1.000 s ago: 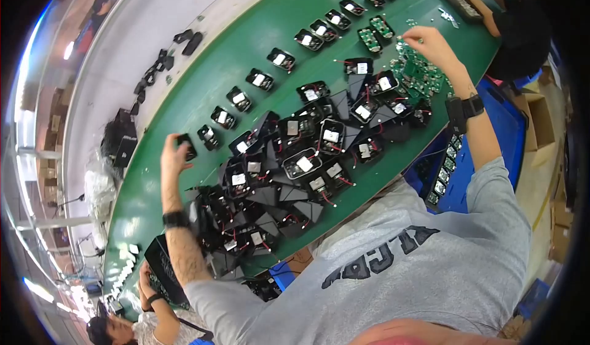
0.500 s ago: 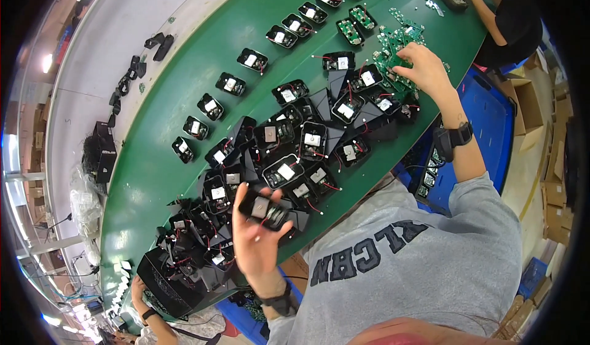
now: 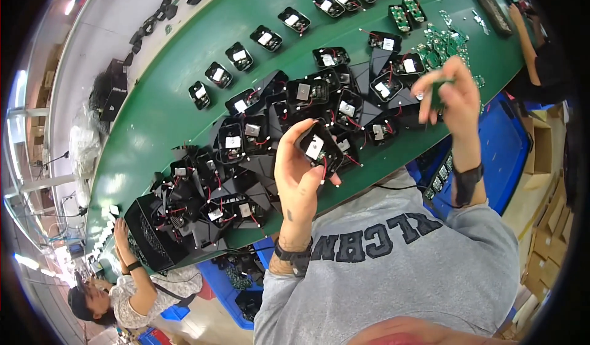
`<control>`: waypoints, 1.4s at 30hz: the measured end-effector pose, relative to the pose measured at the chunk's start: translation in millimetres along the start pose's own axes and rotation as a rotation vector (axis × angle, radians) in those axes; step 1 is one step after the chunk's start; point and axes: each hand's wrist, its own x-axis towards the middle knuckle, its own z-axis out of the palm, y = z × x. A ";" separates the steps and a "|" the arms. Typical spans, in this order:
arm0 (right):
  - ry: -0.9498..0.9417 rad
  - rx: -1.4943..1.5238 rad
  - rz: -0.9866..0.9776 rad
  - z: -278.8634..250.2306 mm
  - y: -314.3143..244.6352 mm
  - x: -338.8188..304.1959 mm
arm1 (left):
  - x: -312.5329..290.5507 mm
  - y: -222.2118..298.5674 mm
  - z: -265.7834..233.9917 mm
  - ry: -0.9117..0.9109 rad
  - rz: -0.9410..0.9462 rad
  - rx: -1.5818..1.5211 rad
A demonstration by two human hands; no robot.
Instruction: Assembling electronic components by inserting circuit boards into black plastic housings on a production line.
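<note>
Head view | your left hand [image 3: 297,182] grips a black housing [image 3: 329,150], frame centre | your right hand [image 3: 460,106], blurred, seemingly pinches a green board [image 3: 439,93], right of centre | risk: loose red wires [image 3: 324,159] could snag; slack pinch could drop the board

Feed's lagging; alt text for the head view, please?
The left hand holds an open black housing with a white patch and red wires; the right hand, blurred, seems to hold a green circuit board. The green table holds piled housings, a housing row and loose circuit boards.
</note>
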 end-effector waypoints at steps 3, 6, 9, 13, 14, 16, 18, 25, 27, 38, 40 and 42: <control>-0.074 0.045 0.135 41.4 30.2 -9.7 | -1.2 -1.8 5.9 0.094 -0.034 0.049; -0.035 0.402 0.312 80.3 48.5 -17.7 | -3.9 -5.9 4.0 0.099 -0.012 0.010; -0.167 0.316 0.523 94.7 48.4 -25.1 | -4.5 -6.2 1.5 0.147 0.020 0.233; -0.102 0.338 0.360 102.9 35.4 -18.3 | -4.9 -5.6 2.6 0.155 0.043 0.337; -0.088 0.267 0.311 102.3 31.1 -15.8 | -4.9 -7.8 0.1 0.158 0.075 0.424; -0.111 0.222 0.276 96.9 32.7 -18.6 | -4.7 -8.6 0.2 0.161 0.106 0.507; -0.135 0.250 0.324 95.6 29.0 -19.6 | -4.2 -6.3 3.9 0.144 0.101 0.532; -0.107 0.338 0.360 103.6 39.1 -14.5 | -2.8 -12.7 -0.8 0.057 0.242 0.633; -0.114 0.306 0.372 103.5 40.4 -13.6 | -4.3 -10.3 2.5 0.056 0.231 0.628; -0.066 0.336 0.366 96.4 49.3 -9.9 | -6.6 -7.0 5.6 0.069 0.086 0.538; -0.041 0.331 0.350 96.5 48.5 -11.6 | -6.2 -10.4 4.0 0.063 0.111 0.566; -0.024 0.329 0.328 96.1 45.9 -14.1 | -6.6 -9.4 6.5 0.069 0.082 0.556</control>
